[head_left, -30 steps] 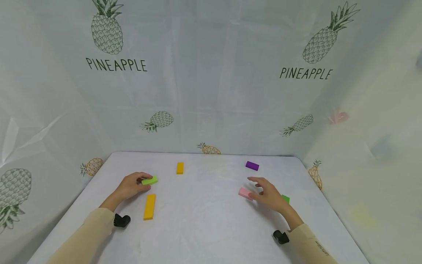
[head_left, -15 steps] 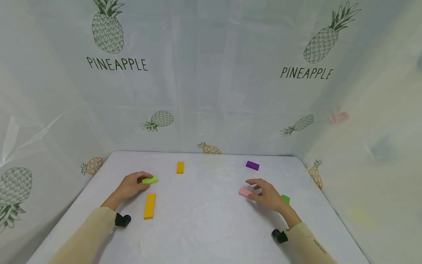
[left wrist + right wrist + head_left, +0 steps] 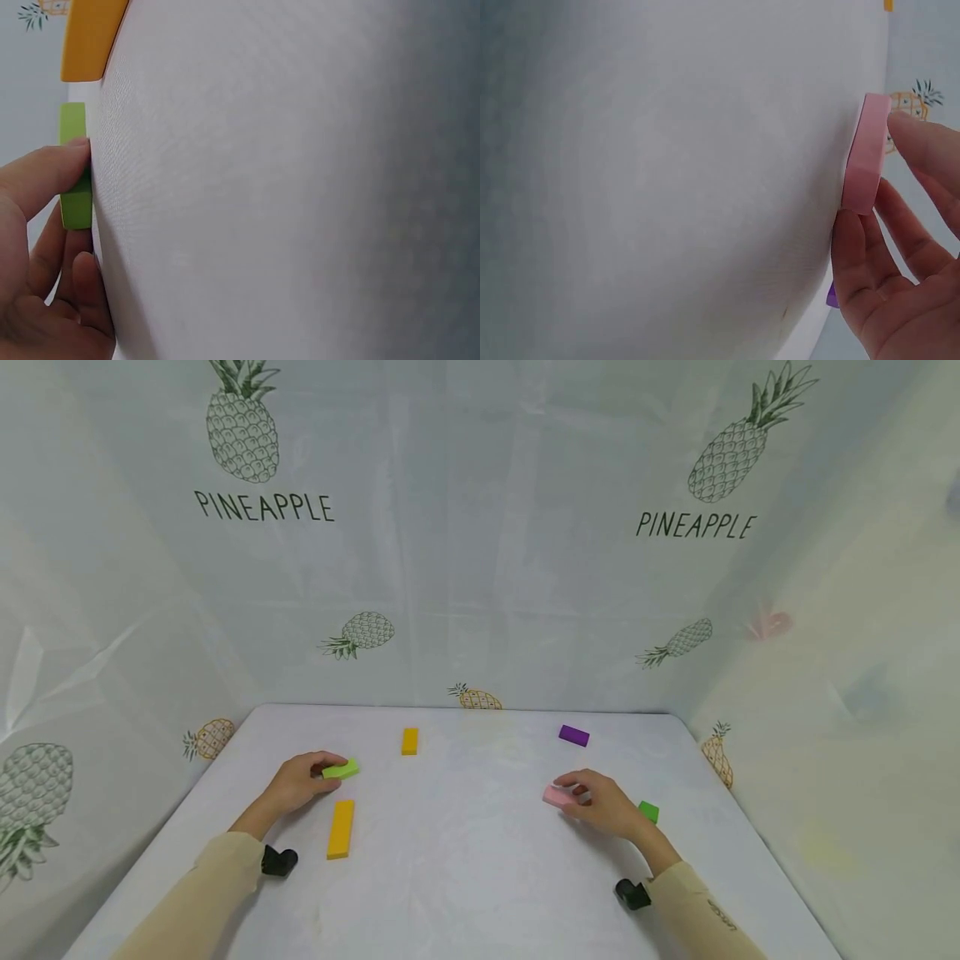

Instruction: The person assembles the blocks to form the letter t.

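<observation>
At the left of the table my left hand (image 3: 302, 781) pinches a lime-green block (image 3: 347, 769). In the left wrist view the thumb presses its near face, with fingers behind and below it. My right hand (image 3: 606, 804) reaches round a pink block (image 3: 553, 796) lying on the right half of the table. In the right wrist view the thumb's tip is at the upper edge of the pink block (image 3: 868, 154), with the fingers curving behind and under its lower end. Some of the block's far side is hidden by the hand.
A long yellow block (image 3: 341, 829) lies just right of the left forearm, and a smaller yellow block (image 3: 409, 742) farther back. A purple block (image 3: 573, 736) is behind the right hand; a green block (image 3: 648, 812) is beside the right wrist. A pineapple-print curtain (image 3: 480, 568) rises behind the table (image 3: 465, 893).
My right hand's fingers have come down and closer to the pink block, and the right forearm has shifted slightly left. The left hand and the blocks stay in place.
</observation>
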Tool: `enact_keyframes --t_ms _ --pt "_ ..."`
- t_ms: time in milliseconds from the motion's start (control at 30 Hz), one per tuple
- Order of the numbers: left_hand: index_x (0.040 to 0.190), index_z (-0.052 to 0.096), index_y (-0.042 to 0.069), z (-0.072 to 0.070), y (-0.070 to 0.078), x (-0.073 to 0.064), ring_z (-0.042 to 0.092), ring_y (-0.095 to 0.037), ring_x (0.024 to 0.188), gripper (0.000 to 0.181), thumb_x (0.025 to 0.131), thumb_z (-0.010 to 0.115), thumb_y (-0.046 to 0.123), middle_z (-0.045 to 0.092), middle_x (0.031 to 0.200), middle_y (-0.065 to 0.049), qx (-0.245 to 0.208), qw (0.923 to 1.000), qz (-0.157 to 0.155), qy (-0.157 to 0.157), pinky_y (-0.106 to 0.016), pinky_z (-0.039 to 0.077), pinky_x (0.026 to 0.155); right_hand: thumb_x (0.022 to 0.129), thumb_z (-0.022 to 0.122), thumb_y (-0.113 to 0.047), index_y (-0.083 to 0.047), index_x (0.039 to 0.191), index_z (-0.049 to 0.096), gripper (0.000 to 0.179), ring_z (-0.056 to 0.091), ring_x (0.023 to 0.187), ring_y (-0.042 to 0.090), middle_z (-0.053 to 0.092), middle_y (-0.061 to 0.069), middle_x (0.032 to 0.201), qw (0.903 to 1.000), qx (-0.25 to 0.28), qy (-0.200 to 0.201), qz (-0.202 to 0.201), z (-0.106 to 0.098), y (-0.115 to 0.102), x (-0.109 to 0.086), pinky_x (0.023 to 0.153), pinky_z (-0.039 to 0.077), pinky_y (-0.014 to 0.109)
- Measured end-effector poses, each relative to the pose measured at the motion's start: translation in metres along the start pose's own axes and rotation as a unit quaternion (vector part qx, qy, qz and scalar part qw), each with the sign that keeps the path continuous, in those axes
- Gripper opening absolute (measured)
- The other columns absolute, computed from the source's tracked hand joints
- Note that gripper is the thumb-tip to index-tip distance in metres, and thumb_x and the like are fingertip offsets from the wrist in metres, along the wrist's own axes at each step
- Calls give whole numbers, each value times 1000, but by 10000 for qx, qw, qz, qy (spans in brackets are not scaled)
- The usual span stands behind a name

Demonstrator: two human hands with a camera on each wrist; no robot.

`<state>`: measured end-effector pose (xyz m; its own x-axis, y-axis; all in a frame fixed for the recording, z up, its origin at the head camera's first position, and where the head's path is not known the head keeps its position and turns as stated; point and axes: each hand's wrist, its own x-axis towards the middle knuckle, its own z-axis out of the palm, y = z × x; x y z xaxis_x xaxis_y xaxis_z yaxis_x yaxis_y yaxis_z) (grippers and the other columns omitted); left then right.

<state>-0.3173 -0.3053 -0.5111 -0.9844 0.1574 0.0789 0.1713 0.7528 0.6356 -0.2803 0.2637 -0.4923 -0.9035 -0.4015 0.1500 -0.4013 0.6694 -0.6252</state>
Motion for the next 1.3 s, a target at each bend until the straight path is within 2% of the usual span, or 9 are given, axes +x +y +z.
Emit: enact_keyframes --t_ms 267,667,1000,1200,1300 --pt "132 73 10 0 0 0 61 -37 119 36 96 80 14 68 136 -18 -4 10000 -78 2 -58 50 106 94 80 -7 -6 127 72 33 67 108 29 71 11 127 9998 -119 -114 104 -1 -6 0 93 59 46" --pt "132 73 10 -1 -4 2 60 -40 121 37 96 80 16 68 137 -19 -28 10000 -50 -29 -60 50 107 94 78 -3 -9 122 75 29 66 103 22 71 10 126 9996 -229 -128 67 1 0 2 92 61 43" --pt "132 73 11 0 -2 -2 61 -38 120 38 96 81 17 68 135 -18 -17 9999 -112 -39 -59 51 106 93 81 -7 -18 118 78 27 63 96 15 73 0 118 9971 -508 -94 562 3 -1 6 88 59 36" --pt "133 73 12 1 -4 1 61 -37 121 38 96 79 18 68 136 -17 -68 9998 -172 -51 -58 51 106 92 82 -6 -21 115 80 27 61 94 15 73 -3 113 9948 -543 -54 861 4 -2 9 89 58 38" --pt "133 73 12 0 -3 1 61 -35 118 38 96 80 18 68 135 -17 -8 9998 -186 -55 -57 51 104 92 82 -6 -21 115 80 27 61 95 15 73 -3 112 9945 -592 -62 867 3 -4 10 91 58 39"
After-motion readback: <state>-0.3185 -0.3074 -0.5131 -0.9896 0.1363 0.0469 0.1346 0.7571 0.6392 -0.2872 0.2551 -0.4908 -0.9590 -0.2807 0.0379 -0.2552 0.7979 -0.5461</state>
